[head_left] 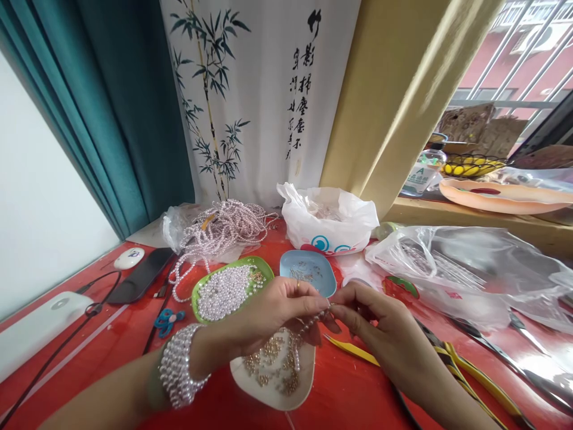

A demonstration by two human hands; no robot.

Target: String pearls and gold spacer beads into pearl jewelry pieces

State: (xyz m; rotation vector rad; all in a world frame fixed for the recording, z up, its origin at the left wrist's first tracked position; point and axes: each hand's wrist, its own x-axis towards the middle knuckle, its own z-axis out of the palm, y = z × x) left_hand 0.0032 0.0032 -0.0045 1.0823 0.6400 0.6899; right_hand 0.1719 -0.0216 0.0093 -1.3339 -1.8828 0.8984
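My left hand [286, 307] and my right hand [369, 310] meet fingertip to fingertip at the centre. Thumb and fingers of my left hand pinch a short strand of beads [308, 324], which hangs over a white dish [273, 394] of gold beads. My right fingertips are pressed together at the strand's upper end; what they grip is too small to make out. A green tray [224, 292] of pearly white beads lies beyond my left hand. Behind the fingertips sits a blue tray [308, 269] with small pieces. My left wrist wears a beaded bracelet [179, 365].
Pink bead strings [228, 230] are heaped at the back beside a white bag [331, 224]. Clear bags [470, 269] lie at the right, with yellow-handled pliers [478, 376] in front. Yellow tweezers [351, 349] lie near my right hand. A phone [141, 276] and power strip [45, 331] are left.
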